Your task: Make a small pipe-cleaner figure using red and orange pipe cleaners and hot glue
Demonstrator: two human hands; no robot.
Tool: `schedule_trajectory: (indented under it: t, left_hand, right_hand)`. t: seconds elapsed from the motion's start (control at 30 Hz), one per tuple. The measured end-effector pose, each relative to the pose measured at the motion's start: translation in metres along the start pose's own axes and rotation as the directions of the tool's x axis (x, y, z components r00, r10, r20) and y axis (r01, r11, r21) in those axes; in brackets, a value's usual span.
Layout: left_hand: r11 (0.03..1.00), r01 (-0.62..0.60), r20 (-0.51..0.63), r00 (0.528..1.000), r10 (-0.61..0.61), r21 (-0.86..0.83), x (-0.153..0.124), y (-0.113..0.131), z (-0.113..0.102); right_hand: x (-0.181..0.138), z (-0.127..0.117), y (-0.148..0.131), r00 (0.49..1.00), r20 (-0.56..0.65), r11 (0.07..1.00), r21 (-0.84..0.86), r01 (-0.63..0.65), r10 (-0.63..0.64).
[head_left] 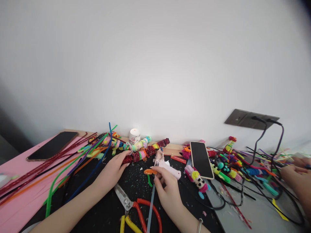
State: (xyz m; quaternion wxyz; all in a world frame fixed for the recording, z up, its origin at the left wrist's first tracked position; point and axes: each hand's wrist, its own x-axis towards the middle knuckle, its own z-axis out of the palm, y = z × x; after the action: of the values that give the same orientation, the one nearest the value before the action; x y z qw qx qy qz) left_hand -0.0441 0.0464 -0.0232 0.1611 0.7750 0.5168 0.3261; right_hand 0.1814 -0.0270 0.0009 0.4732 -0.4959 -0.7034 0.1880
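Note:
My left hand (117,169) has its thumb and fingers closed around the near end of a dark red coiled pipe-cleaner piece (130,158). Between the thumb and fingertips of my right hand (167,186) is a small orange pipe-cleaner piece (150,171); a short green strand (149,181) shows just below it. Beyond that hand lies a pale pink glue gun (172,169), and a long translucent glue stick (151,207) runs from it toward me. Scissors (126,202) with red handles lie between my forearms, partly over yellow handles (131,225).
Long pipe cleaners (54,181) and a dark phone (52,146) lie on pink sheeting at left. A white paper cup (134,136) stands by the wall. Right are another phone (201,159), a pipe-cleaner doll (198,179), cables (289,191) and another person's hands (295,176).

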Motion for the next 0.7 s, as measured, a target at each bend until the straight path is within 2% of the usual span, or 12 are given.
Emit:
schedule_trajectory:
  t: [0.2, 0.43, 0.7]
  left_hand:
    - [1.0, -0.001, -0.034, 0.999, 0.001, -0.001, -0.001, 0.009, -0.003]
    - [0.999, 0.011, 0.027, 1.0, -0.012, 0.048, -0.004, 0.012, -0.003]
    - [0.999, -0.004, -0.003, 1.0, 0.004, 0.054, -0.006, 0.021, -0.006]
  right_hand:
    - [0.0, 0.0, 0.001, 1.0, -0.018, 1.0, -0.019, -0.012, 0.012]
    - [0.0, -0.001, 0.001, 0.999, -0.042, 0.999, -0.019, -0.03, 0.029]
    - [0.001, -0.001, -0.001, 0.998, -0.036, 0.999, -0.018, -0.043, 0.042]
